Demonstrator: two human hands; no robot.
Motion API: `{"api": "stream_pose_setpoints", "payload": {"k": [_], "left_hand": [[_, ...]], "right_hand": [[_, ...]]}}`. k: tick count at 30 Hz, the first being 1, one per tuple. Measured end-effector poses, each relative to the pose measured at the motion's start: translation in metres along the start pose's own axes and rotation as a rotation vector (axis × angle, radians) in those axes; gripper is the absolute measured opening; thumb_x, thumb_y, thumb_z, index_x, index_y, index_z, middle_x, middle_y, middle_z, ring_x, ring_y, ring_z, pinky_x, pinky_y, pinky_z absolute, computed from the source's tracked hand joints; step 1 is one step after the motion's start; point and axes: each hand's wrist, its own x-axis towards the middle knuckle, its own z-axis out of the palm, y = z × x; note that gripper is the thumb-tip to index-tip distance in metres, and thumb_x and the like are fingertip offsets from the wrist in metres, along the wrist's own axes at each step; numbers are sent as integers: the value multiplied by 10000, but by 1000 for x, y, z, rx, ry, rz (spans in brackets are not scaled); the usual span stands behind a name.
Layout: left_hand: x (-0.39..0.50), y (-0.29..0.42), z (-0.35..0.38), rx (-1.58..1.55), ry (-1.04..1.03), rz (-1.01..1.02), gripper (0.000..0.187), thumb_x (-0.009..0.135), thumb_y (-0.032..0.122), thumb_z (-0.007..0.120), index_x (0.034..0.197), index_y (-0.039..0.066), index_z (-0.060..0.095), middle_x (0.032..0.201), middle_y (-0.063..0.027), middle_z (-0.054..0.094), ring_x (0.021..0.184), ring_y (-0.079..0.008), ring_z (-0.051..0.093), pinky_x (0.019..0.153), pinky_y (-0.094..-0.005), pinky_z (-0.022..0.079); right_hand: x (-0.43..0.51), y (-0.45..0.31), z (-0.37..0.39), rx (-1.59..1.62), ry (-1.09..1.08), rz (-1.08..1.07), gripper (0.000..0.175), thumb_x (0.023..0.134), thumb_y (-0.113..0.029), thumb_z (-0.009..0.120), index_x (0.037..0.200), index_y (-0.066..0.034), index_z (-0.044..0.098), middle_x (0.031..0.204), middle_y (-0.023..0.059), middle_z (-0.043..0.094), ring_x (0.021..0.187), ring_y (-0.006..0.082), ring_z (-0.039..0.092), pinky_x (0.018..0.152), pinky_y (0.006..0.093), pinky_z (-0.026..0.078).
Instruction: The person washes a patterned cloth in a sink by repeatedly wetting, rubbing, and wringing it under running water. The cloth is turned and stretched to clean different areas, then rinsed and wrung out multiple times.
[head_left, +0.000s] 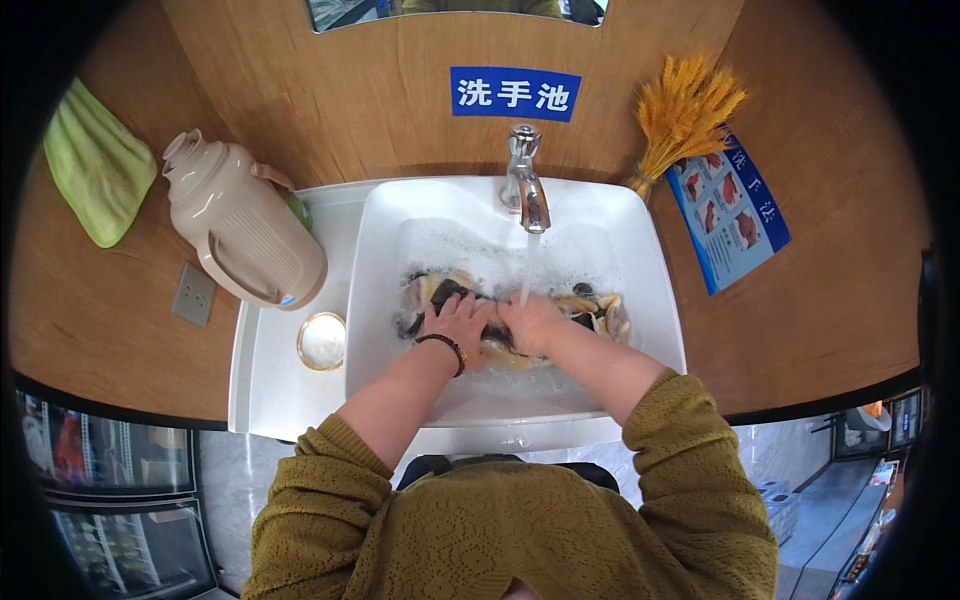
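A wet patterned cloth (616, 319) in black, cream and yellow lies bunched in the soapy water of a white washbasin (671, 337). My left hand (459, 324), a dark beaded bracelet at its wrist, presses on the left part of the cloth with its fingers spread. Close beside it, my right hand (529, 322) is curled around the cloth's middle, its fingertips hidden. Water runs from a chrome tap (534, 202) onto the back of my right hand. Foam floats on the water around the cloth, mostly towards the tap.
On the white ledge left of the basin are a beige thermos jug (247, 225) and a small round dish (322, 342) with white contents. A green towel (101, 165), a wall socket (193, 294), a dried wheat bunch (686, 112), a handwashing poster (727, 210) and a mirror (457, 11) surround the basin.
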Motion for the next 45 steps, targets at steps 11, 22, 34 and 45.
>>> {"api": "stream_pose_setpoints", "payload": {"k": [11, 22, 34, 45], "left_hand": [[-1, 2, -1, 44, -477, 295, 592, 714, 540, 595, 1150, 140, 626, 1119, -130, 614, 1176, -311, 479, 963, -532, 346], [4, -3, 2, 30, -598, 273, 755, 773, 691, 440, 1131, 55, 633, 1130, -169, 617, 1063, -320, 574, 911, -411, 435], [-6, 6, 3, -186, -173, 187, 492, 747, 441, 650, 1132, 139, 604, 1271, -120, 517, 1199, -295, 466, 953, -496, 368], [5, -5, 3, -98, -63, -327, 728, 744, 387, 693, 1372, 239, 357, 1437, -101, 291, 1318, -309, 287, 1022, -544, 322]], "right_hand": [[-1, 85, -79, 454, 345, 343, 221, 819, -249, 573, 958, -81, 605, 862, 178, 636, 841, 345, 608, 752, 412, 478], [50, 69, -202, -12, 444, 52, 355, 859, -194, 591, 1188, -77, 530, 1085, 160, 603, 963, 332, 599, 824, 399, 484], [64, 86, -188, 503, 557, 490, 490, 899, -489, 458, 979, -22, 583, 778, 95, 639, 731, 224, 636, 645, 356, 500], [10, 23, 31, 210, 311, -75, 165, 765, -183, 616, 903, -93, 630, 883, 146, 625, 875, 343, 591, 767, 413, 473]]}}
